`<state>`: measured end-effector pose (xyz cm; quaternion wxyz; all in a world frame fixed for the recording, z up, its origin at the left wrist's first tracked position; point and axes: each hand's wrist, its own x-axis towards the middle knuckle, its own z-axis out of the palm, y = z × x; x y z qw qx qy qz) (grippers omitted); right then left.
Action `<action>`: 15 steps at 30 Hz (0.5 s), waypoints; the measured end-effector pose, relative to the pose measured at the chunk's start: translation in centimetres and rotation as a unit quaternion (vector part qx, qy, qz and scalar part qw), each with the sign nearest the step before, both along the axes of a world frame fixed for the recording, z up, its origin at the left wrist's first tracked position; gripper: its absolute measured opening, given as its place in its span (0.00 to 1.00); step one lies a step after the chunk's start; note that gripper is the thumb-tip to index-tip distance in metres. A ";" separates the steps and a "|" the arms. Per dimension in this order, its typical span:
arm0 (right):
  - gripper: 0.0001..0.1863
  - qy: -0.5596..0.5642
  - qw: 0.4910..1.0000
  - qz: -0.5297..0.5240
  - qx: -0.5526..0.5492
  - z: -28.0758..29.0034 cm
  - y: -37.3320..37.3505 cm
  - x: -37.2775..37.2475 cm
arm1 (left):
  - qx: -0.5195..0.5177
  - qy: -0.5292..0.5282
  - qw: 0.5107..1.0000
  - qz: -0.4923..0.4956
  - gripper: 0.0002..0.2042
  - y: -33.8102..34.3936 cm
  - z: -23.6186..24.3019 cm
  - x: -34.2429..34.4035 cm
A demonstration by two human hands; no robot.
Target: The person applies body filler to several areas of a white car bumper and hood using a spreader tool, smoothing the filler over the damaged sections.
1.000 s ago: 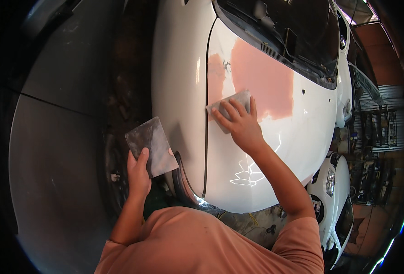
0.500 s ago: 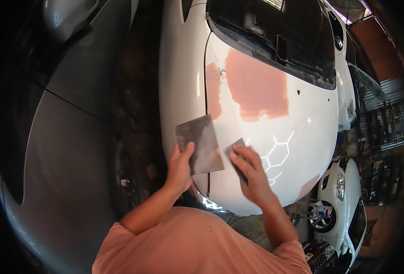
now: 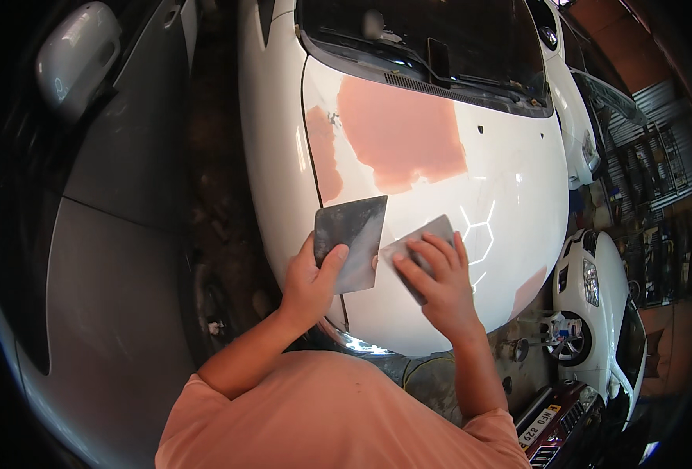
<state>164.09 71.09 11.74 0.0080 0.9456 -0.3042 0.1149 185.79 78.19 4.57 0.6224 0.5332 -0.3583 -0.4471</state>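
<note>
My left hand (image 3: 308,283) grips a flat, dark grey rectangular plate (image 3: 355,230), thumb on its upper face and fingers mostly hidden beneath; a fingertip shows at its right edge. In my right hand (image 3: 443,289) is a smaller flat grey plate (image 3: 439,229), tilted, with the fingers spread over its top. The near corners of the two plates are close together; whether they touch I cannot tell. Both are over the white car bonnet (image 3: 408,324). Beyond them, salmon-pink patches cover part of the bonnet, the largest patch (image 3: 404,137) near the windscreen (image 3: 471,39).
To the left stands a dark grey car (image 3: 119,289) with its side mirror (image 3: 78,59), across a narrow dark gap. Another white car (image 3: 607,270) and a dark red car (image 3: 580,406) stand at the right. Metal racks (image 3: 666,187) line the far right.
The view has shifted, so the bonnet lies further left. My right hand has turned its plate, showing more of its face. The left plate has also turned a little.
</note>
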 end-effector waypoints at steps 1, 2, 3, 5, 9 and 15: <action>0.28 0.013 1.000 0.018 -0.001 0.1 0.0 1.1 | -0.013 -0.021 0.999 0.037 0.16 0.0 -0.1 -0.1; 0.28 0.009 0.999 0.037 0.017 -0.9 -0.2 1.3 | -0.029 -0.036 0.996 0.075 0.16 -0.1 -0.2 -0.4; 0.28 0.032 0.997 0.049 0.047 -1.3 -0.2 1.5 | -0.045 -0.051 0.991 0.114 0.15 -0.3 -0.4 -0.5; 0.29 0.079 0.988 0.075 0.107 -1.8 -0.6 2.0 | -0.071 0.048 0.976 0.202 0.15 -1.0 -1.3 0.8; 0.28 0.116 0.991 0.035 0.049 -2.5 -6.6 5.3 | -0.129 0.121 0.947 0.270 0.14 0.0 -4.0 4.7; 0.27 0.112 0.985 0.069 -0.110 -4.2 -18.0 15.0 | -0.002 0.135 0.957 0.256 0.16 2.5 -9.7 5.9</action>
